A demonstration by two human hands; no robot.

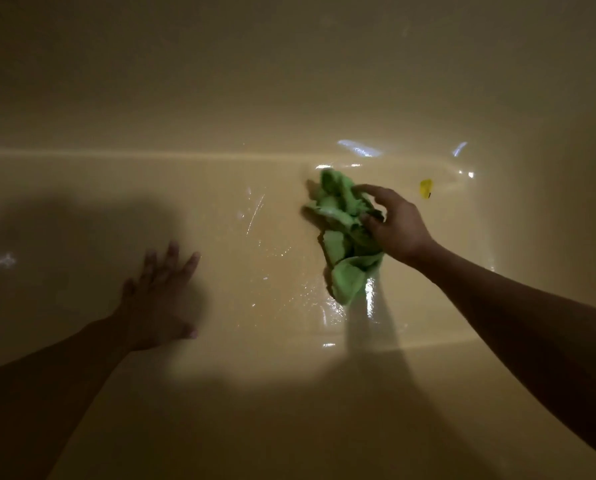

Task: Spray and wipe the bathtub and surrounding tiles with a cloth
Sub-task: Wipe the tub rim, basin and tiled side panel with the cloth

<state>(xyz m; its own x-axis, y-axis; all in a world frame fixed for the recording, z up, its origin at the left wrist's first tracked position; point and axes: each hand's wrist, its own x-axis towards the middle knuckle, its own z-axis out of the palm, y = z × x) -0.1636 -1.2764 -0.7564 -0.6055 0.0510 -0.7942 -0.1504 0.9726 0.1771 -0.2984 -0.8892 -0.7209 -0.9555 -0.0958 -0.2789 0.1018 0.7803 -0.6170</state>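
Head view into the bathtub [220, 188], read from left to right. At the left, the left hand [161, 292] lies flat on the tub floor with its fingers [172, 252] straight and spread, grasping nothing, apparently as a brace. It sits in deep shadow and is blurred. At centre, wet streaks [255, 213] and droplets gleam on the floor. Right of centre, the right hand [398, 225] clenches a bunched green cloth [341, 233], which rests on the wet floor near the foot of the far wall. Just beyond the hand lies a small yellow object [425, 188].

Likely hazards: the bracing palm could slide on the slick enamel. The crumpled cloth meets little surface and may leave streaks. A wide stroke could also sweep the yellow object along.

Not visible: any spray bottle, the surrounding tiles, the drain. The yellow object cannot be identified, and dim light hides the tub's left end.
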